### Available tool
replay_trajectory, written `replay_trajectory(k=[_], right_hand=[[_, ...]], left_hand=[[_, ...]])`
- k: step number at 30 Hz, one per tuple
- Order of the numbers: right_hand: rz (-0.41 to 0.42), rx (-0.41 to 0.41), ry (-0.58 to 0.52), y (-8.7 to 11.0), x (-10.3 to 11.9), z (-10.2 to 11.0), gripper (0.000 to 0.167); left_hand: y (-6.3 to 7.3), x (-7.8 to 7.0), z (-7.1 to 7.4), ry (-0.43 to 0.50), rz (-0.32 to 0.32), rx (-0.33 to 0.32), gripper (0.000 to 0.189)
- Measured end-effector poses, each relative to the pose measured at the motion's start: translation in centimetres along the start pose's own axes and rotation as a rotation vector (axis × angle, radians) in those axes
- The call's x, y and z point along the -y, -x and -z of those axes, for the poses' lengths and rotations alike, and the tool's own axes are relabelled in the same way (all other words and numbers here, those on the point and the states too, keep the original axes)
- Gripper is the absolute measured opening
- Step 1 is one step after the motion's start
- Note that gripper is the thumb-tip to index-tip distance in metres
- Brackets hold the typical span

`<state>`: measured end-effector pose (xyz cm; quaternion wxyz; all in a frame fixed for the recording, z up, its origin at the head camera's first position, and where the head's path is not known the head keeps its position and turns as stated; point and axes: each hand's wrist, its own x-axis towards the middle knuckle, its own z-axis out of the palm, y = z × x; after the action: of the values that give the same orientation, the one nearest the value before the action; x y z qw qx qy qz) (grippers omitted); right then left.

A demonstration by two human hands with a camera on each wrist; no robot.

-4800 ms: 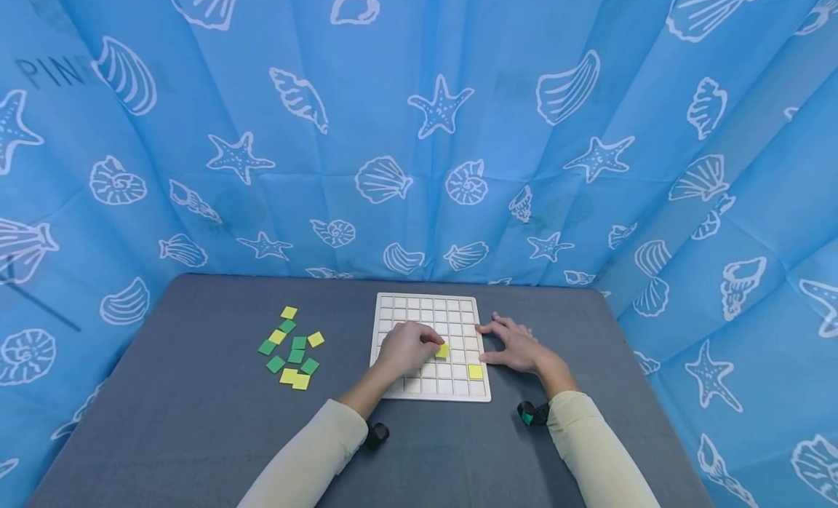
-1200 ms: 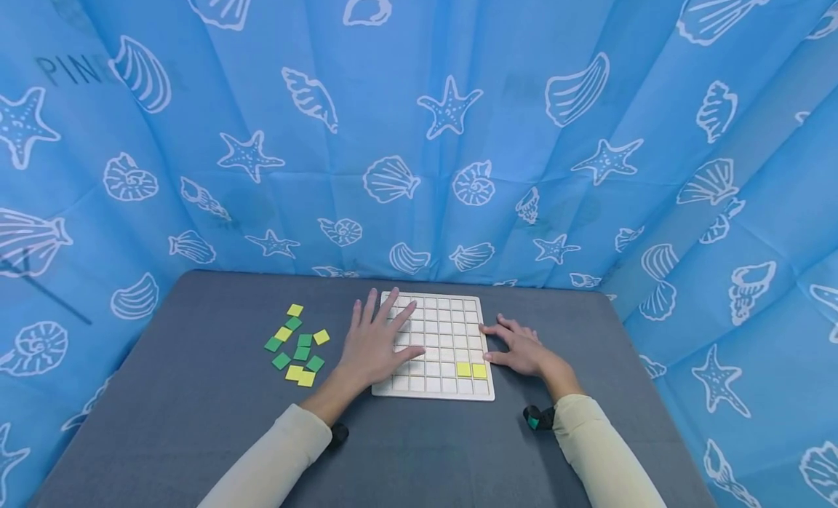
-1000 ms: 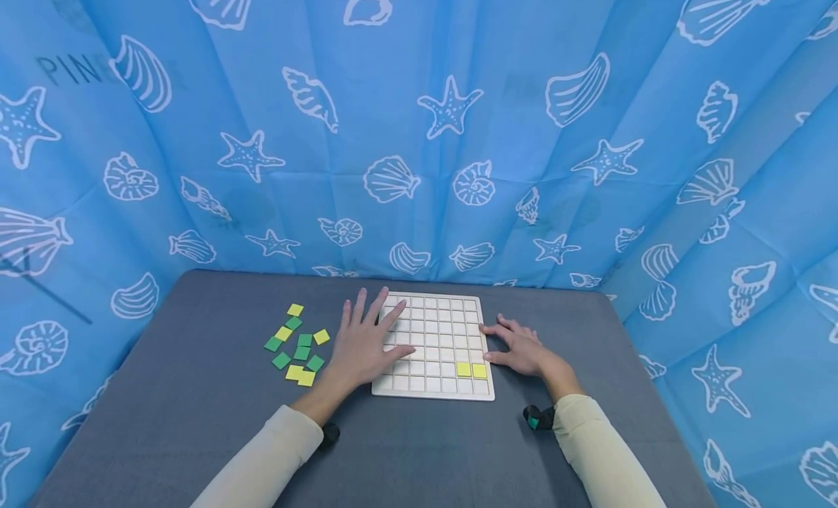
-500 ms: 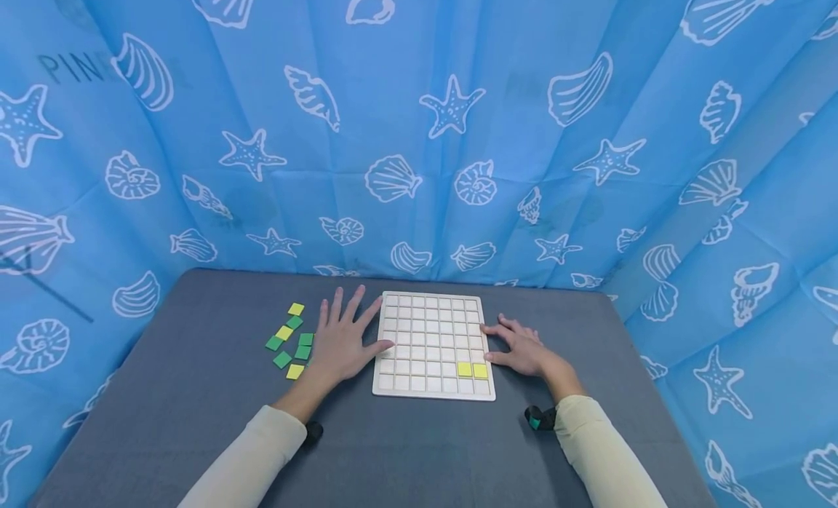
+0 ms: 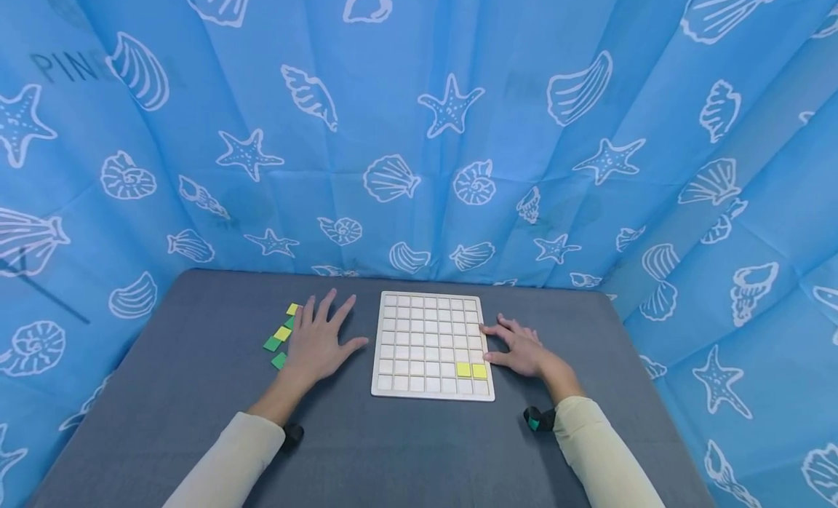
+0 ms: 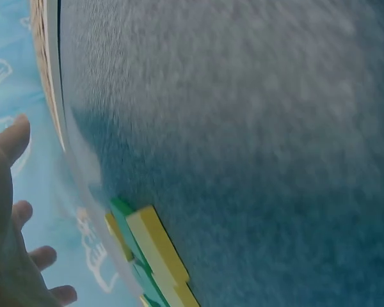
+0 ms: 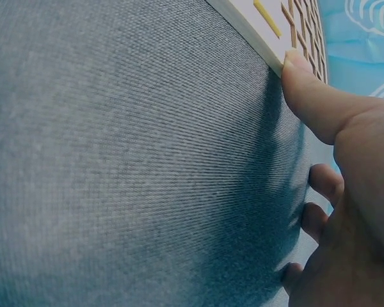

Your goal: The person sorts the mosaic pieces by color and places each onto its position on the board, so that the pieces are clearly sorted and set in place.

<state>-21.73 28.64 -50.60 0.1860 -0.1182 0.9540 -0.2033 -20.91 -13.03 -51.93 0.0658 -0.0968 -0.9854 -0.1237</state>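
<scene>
A white grid board (image 5: pixel 419 346) lies on the grey table, with two yellow square tiles (image 5: pixel 463 370) side by side in cells near its lower right corner. My left hand (image 5: pixel 316 348), fingers spread and holding nothing, hovers over the scattered tiles at the left and hides part of them. Still visible there are yellow tiles (image 5: pixel 283 333) and green tiles (image 5: pixel 272 343). From the left wrist, a yellow tile (image 6: pixel 155 240) shows below the fingers. My right hand (image 5: pixel 520 349) rests at the board's right edge; its thumb (image 7: pixel 307 89) touches the rim in the right wrist view.
The grey table (image 5: pixel 406 450) stretches in front of the board and between it and the tiles. A blue curtain (image 5: pixel 419 144) printed with shells and starfish hangs behind the table and along both sides.
A second yellow tile, earlier pinched by my left hand over the board, now lies beside the first. My left hand has since moved left off the board to the loose tiles. My right hand stays put.
</scene>
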Motion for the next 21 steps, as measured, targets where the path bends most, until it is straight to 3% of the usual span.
replay_trajectory(k=[8,14,21], right_hand=[[0.000,-0.014,0.004,0.2,0.0,0.0,0.067],[0.001,-0.018,0.001,0.1,-0.2,-0.1,0.068],[0.004,-0.011,-0.003,0.1,-0.2,-0.1,0.067]], left_hand=[[0.3,1.0,1.2,0.086,0.072,0.006,0.080],[0.0,1.8,1.8,0.072,0.123,0.055,0.070],[-0.2,2.9,2.1,0.087,0.138,0.090,0.050]])
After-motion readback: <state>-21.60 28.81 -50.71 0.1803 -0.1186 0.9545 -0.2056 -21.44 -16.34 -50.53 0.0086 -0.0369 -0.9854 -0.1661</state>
